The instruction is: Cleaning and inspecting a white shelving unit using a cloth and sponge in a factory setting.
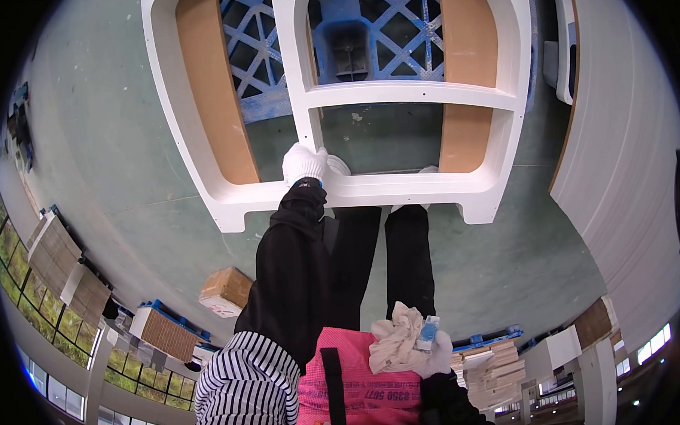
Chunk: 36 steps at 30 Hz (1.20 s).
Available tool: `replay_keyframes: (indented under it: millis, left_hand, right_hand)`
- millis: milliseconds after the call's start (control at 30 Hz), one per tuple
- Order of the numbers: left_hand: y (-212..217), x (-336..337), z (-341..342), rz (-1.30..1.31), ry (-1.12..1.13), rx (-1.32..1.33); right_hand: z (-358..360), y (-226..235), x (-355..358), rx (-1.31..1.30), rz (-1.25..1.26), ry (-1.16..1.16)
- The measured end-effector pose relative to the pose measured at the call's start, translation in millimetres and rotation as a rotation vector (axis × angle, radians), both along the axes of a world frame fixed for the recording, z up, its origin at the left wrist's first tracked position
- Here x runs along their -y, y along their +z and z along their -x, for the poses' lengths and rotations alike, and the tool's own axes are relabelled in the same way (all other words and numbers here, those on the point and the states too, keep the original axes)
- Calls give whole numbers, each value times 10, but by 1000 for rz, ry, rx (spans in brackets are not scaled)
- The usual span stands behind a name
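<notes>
A white cabinet frame [407, 95] with rounded inner corners and short feet lies in front of me. My left hand [304, 164], in a white knit glove, is closed on its upright divider near the lower rail. Lower right, close to my body, my gloved right hand [438, 351] holds a crumpled off-white cloth [398, 341] together with a small blue-and-white item [429, 329], whose kind I cannot make out. Part of the right-hand fingers is hidden behind the cloth. Brown boards [214, 89] line the frame's inner sides.
A blue plastic pallet [259, 43] shows beneath the frame's far part. White curved panels [623, 165] stand along the right. A cardboard box [227, 290] sits on the green floor at left. Stacked boards [491, 372] are behind at lower right. A pink apron [346, 385] covers my front.
</notes>
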<state>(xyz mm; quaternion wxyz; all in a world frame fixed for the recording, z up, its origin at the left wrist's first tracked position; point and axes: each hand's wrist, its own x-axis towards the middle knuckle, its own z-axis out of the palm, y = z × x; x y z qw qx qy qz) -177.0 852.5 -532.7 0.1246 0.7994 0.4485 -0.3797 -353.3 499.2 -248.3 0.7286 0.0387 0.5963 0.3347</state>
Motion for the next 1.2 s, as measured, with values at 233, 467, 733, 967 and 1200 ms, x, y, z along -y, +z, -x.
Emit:
replay_keyframes:
  millis: [233, 467, 733, 967, 1200]
  left_hand:
    - [-59, 86, 17, 31, -35, 54]
    - [-3, -170, 55, 48, -65, 16]
    - [185, 10, -172, 163, 70, 233]
    - [459, -426, -1070, 259, 91, 368]
    - [216, -683, -920, 306, 118, 397]
  right_hand:
    - [-33, -4, 28, 47, 32, 134]
    - [-114, 50, -119, -30, 103, 209]
    - [-355, 134, -191, 17, 66, 68]
    - [320, -98, -49, 107, 439, 82]
    - [-190, 22, -294, 37, 436, 113]
